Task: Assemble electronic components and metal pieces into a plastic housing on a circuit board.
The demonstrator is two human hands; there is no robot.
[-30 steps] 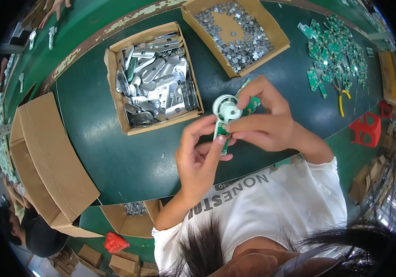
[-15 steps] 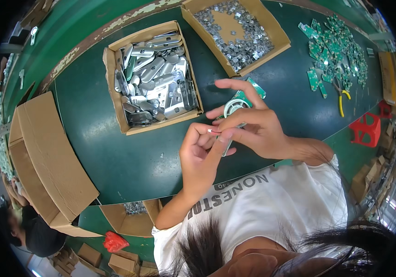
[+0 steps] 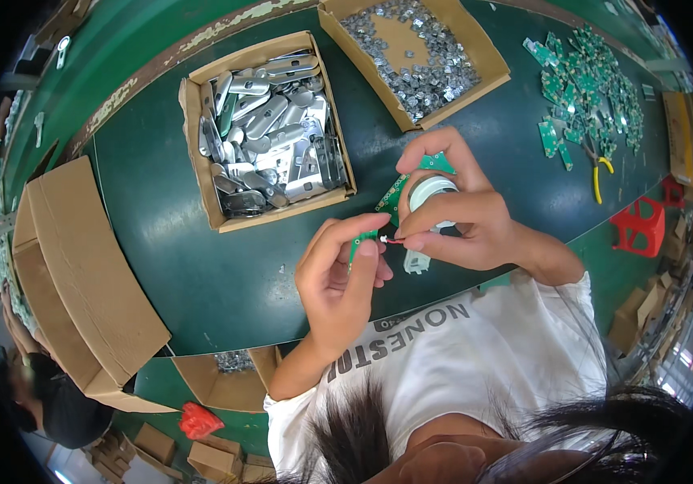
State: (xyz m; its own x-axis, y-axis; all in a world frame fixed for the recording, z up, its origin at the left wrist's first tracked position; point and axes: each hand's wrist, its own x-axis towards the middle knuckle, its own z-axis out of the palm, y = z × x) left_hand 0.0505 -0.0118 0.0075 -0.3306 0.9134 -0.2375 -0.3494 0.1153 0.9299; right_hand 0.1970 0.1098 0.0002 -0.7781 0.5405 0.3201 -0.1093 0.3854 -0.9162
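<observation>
Green surface (image 3: 169,266) carries a box (image 3: 194,121); to its lower right, left hand (image 3: 334,278) pinches the board (image 3: 360,242), right hand (image 3: 473,222) grips case (image 3: 431,190) and wire (image 3: 395,240). Plugging seems the step; next move calls for exact alignment.

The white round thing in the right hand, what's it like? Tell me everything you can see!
The white round thing is pale, slightly greenish and looks like plastic. It has a wide, round, rimmed end and a narrower part with an uneven tip. The right hand holds it above the dark green table, with fingers hiding its middle. The round end points away from the person, the narrow end toward them. A red wire shows close by, but I can't tell if it's joined on.
</observation>
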